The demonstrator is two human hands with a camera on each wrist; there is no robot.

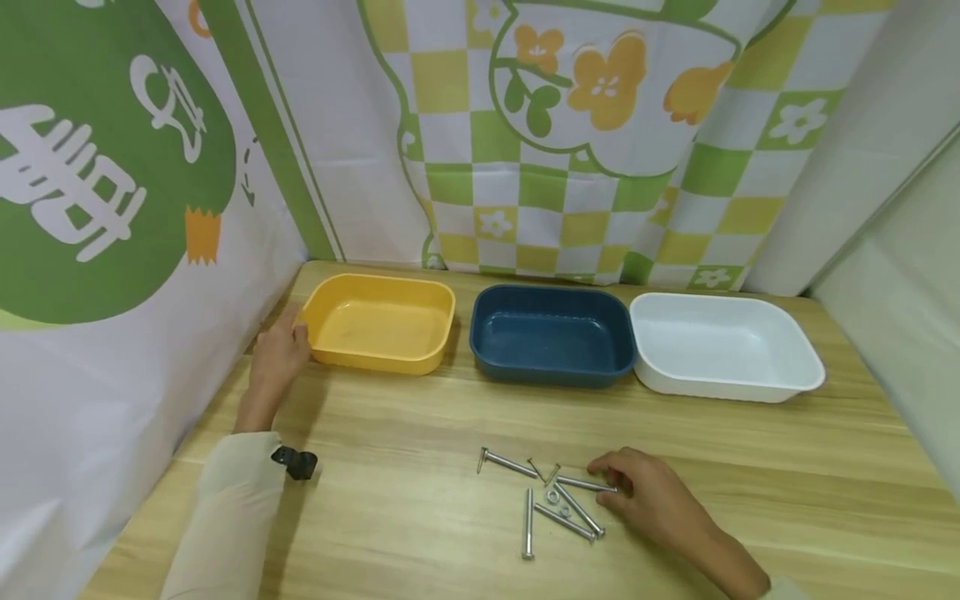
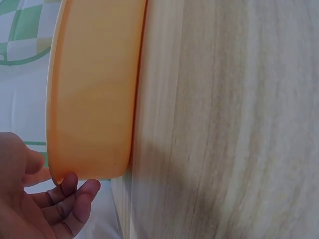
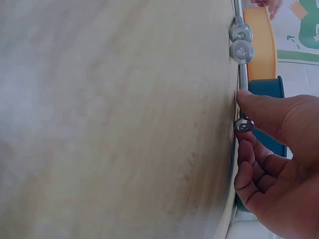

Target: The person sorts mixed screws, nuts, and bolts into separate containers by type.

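With its fingertips at the rim, my left hand [image 1: 279, 357] grips the left end of the yellow bin [image 1: 375, 360]. The left wrist view has that hand's fingers [image 2: 82, 199] curled at the bin's corner. My right hand [image 1: 656, 500] is low over the table, thumb and index finger on either side of the headed end of a long metal bolt [image 1: 581, 482], a gap showing between them. From the right wrist, the bolt's round head [image 3: 244, 125] appears between thumb and index finger. Left of it lie several more long bolts [image 1: 528, 525], nuts [image 1: 552, 497] and small screws [image 1: 535, 468].
A dark blue bin [image 1: 555, 373] stands right of the yellow one, and a white bin [image 1: 720, 387] adjoins it at the far right. All three line the back of the wooden table [image 1: 390, 467]. Patterned curtain [image 1: 517, 183] hangs behind and along the left side.
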